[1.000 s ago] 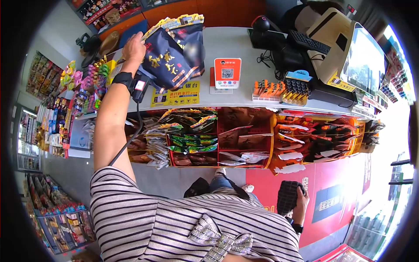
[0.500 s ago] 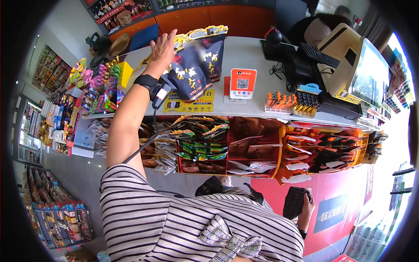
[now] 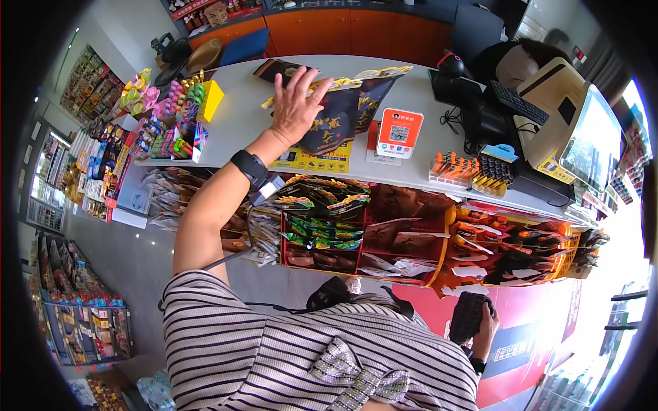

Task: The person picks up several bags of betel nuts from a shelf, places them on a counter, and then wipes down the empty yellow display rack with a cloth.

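Note:
My left hand point(image 3: 296, 109) is at the left side of the dark pouches with gold lettering point(image 3: 329, 127) on the counter point(image 3: 236, 116). Its fingers are spread, with the fingertips near the pouches' yellow top edges; whether they touch is hard to tell. Behind the fingers a dark brown packet point(image 3: 269, 70) lies on the counter. A black quilted wallet point(image 3: 469, 317) is in my right hand point(image 3: 486, 327), down by my side, its fingers wrapped round the edge. A yellow printed sheet point(image 3: 322, 163) lies under the pouches.
An orange QR-code stand point(image 3: 399, 133) is right of the pouches. Further right are lighters point(image 3: 456, 169), a keyboard point(image 3: 519, 103) and a monitor point(image 3: 591, 130). Candy toys point(image 3: 171, 116) crowd the left end. Snack racks point(image 3: 404, 236) hang below the counter front. Someone point(image 3: 524, 65) sits behind the counter.
My left hand has come down and to the right, its fingers now spread wider. The pouches appear tilted more to the right, and the brown packet behind has come into view.

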